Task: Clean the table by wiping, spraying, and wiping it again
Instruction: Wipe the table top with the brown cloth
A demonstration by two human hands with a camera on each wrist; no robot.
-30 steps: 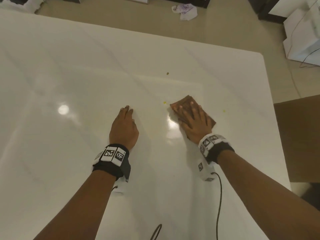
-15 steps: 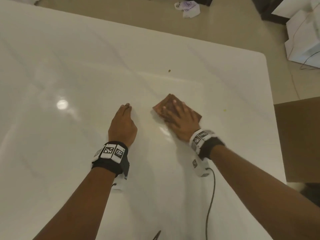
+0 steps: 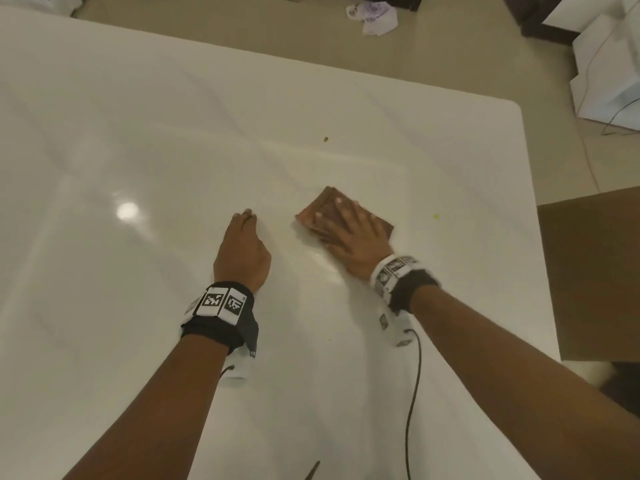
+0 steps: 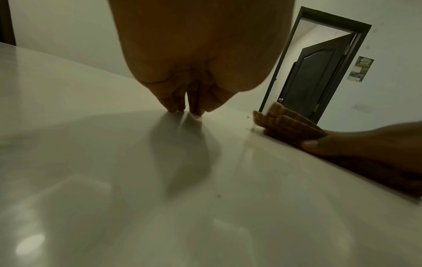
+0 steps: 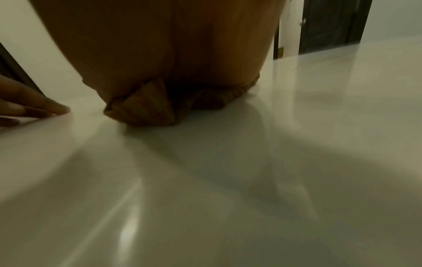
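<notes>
A folded brown cloth [image 3: 323, 206] lies on the glossy white table [image 3: 138, 133] right of centre. My right hand [image 3: 349, 233] presses flat on the cloth with spread, straight fingers. In the right wrist view the cloth [image 5: 146, 110] bunches under the palm. The left wrist view shows the cloth [image 4: 287, 124] with a right thumb at its near edge. My left hand [image 3: 242, 251] rests on the bare table just left of the cloth, fingers together and straight, their tips [image 4: 182, 108] touching the surface. No spray bottle is in view.
Small crumbs sit on the table, a dark one [image 3: 326, 139] beyond the cloth and a yellow one [image 3: 436, 215] to its right. A brown cardboard box [image 3: 595, 271] stands off the table's right edge. White boxes [image 3: 609, 64] and crumpled paper [image 3: 375, 15] lie on the floor.
My right hand slid the cloth leftward across the table toward my left hand, then held about there. The yellow crumb near the cloth's far left corner is gone. My left hand stayed put.
</notes>
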